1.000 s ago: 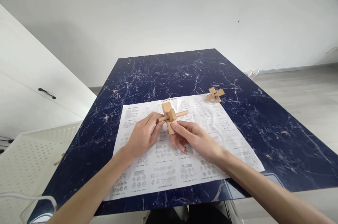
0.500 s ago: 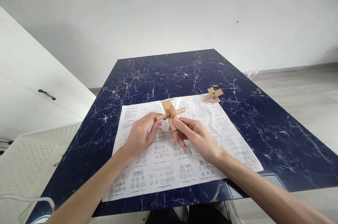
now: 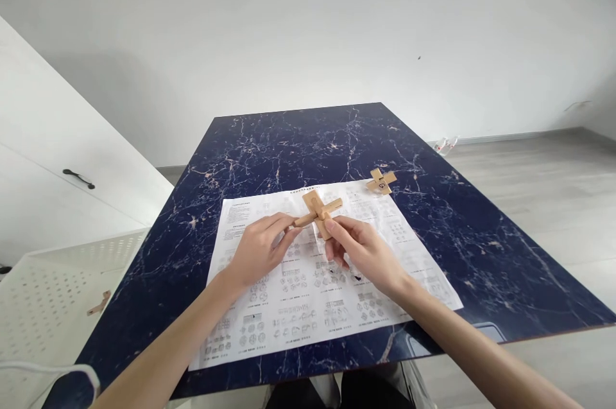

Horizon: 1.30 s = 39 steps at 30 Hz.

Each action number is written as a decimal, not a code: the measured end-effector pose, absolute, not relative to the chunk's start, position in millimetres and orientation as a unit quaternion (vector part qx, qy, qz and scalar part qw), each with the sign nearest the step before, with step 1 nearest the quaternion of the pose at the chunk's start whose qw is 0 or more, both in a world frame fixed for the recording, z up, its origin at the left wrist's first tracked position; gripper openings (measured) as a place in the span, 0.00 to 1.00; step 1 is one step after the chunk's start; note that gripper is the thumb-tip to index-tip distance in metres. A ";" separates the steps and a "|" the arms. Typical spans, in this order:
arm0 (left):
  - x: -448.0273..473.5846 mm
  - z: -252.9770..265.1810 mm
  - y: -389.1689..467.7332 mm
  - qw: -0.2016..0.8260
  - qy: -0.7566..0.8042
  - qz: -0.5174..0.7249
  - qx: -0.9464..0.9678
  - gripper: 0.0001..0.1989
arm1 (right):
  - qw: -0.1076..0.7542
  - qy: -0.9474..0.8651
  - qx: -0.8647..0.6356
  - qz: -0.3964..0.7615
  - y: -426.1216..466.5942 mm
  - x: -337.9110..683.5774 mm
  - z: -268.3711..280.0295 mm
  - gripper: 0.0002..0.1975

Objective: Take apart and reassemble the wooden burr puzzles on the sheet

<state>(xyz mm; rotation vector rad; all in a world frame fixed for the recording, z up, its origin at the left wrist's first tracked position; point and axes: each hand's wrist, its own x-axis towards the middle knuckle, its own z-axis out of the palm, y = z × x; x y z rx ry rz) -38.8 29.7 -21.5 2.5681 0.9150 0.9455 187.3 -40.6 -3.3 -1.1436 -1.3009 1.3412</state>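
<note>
Between my hands, above the printed sheet (image 3: 293,280), is a cross-shaped wooden puzzle (image 3: 312,202) made of interlocked pieces. My left hand (image 3: 262,242) is closed, with thumb and fingers pinching the end of its left arm. My right hand (image 3: 363,248) is closed on the lower end of the puzzle, thumb on top and fingers curled beneath. A second wooden puzzle (image 3: 382,182), also cross-shaped and with a dark mark on it, rests at the sheet's far right corner, apart from both hands.
The dark blue marbled table (image 3: 289,152) carries the sheet of small diagrams. A phone-like dark flat object (image 3: 423,341) lies by the front edge, under my right forearm. To the left are a white perforated basket (image 3: 58,287) with a wooden piece (image 3: 99,304) in it, and a white cable (image 3: 58,367).
The puzzle in my hands has turned, so its broad top faces me more and the left rod looks shorter. The head view has shifted slightly; both hands keep their hold.
</note>
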 end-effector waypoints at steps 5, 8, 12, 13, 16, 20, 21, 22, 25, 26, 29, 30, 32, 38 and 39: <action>-39.6 -21.1 28.8 0.159 0.346 0.302 0.874 0.13 | 0.461 -0.512 -0.546 0.477 -62.0 226.4 3.8 0.26; -40.0 -21.9 28.6 0.163 0.346 0.293 0.876 0.12 | 0.470 -0.483 -0.587 0.448 -75.4 253.7 0.4 0.28; -40.3 -23.2 28.1 0.149 0.343 0.285 0.883 0.12 | 0.480 -0.451 -0.639 0.398 -82.2 282.7 -15.3 0.31; -40.2 -23.0 27.9 0.147 0.342 0.284 0.884 0.12 | 0.483 -0.446 -0.647 0.386 -81.6 288.4 -19.9 0.31; -39.7 -19.2 26.7 0.144 0.339 0.280 0.887 0.13 | 0.484 -0.442 -0.668 0.352 -76.4 301.5 -32.0 0.32; -45.5 -7.1 19.0 0.144 0.341 0.255 0.893 0.14 | 0.482 -0.444 -0.671 0.347 -73.7 307.1 -40.6 0.34; -49.6 -4.1 14.6 0.145 0.347 0.242 0.895 0.14 | 0.481 -0.447 -0.668 0.349 -75.6 306.0 -41.7 0.35; -55.1 -1.7 9.0 0.145 0.356 0.227 0.895 0.15 | 0.481 -0.451 -0.666 0.350 -78.6 303.9 -42.5 0.35; -81.0 -2.1 -14.0 0.134 0.396 0.199 0.886 0.18 | 0.476 -0.469 -0.655 0.351 -92.5 292.3 -43.7 0.33; -92.5 -5.2 -22.6 0.129 0.412 0.200 0.880 0.19 | 0.473 -0.479 -0.649 0.353 -97.6 286.9 -43.5 0.32; -130.6 -20.4 -46.4 0.094 0.461 0.225 0.853 0.22 | 0.459 -0.521 -0.618 0.369 -109.7 269.6 -41.9 0.28; -142.8 -26.0 -52.8 0.080 0.476 0.236 0.843 0.23 | 0.455 -0.534 -0.607 0.374 -112.0 264.3 -41.3 0.28; -162.9 -35.5 -63.0 0.068 0.521 0.241 0.816 0.28 | 0.448 -0.552 -0.592 0.381 -113.9 255.8 -40.8 0.27; -177.3 -41.3 -77.6 0.084 0.598 0.215 0.768 0.38 | 0.448 -0.572 -0.583 0.364 -111.8 249.8 -48.0 0.25; -176.0 -40.7 -78.0 0.084 0.602 0.212 0.765 0.39 | 0.448 -0.575 -0.582 0.361 -111.8 250.3 -49.5 0.25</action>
